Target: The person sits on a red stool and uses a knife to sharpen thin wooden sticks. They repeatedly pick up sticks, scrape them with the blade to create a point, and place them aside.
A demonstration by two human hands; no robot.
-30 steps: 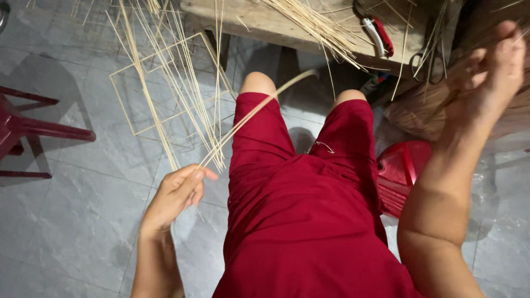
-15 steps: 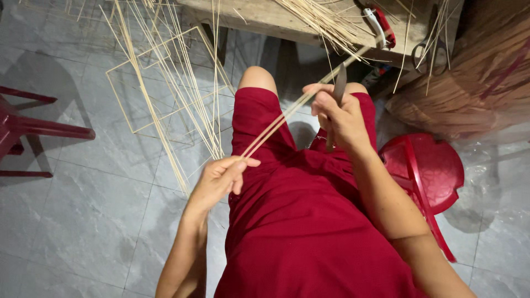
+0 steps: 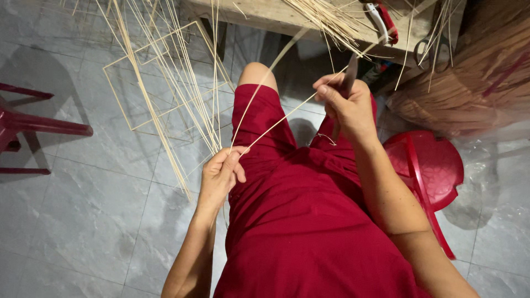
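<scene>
Here the left hand pinches the near end of a thin bamboo strip above the lap, while the right hand is closed around a knife set against the strip's far part. The strip could snap or split off-line if the blade bites unevenly, and the edge lies close to the fingers. Compared with half a second ago, both hands sit slightly lower and nearer, grips unchanged.
</scene>
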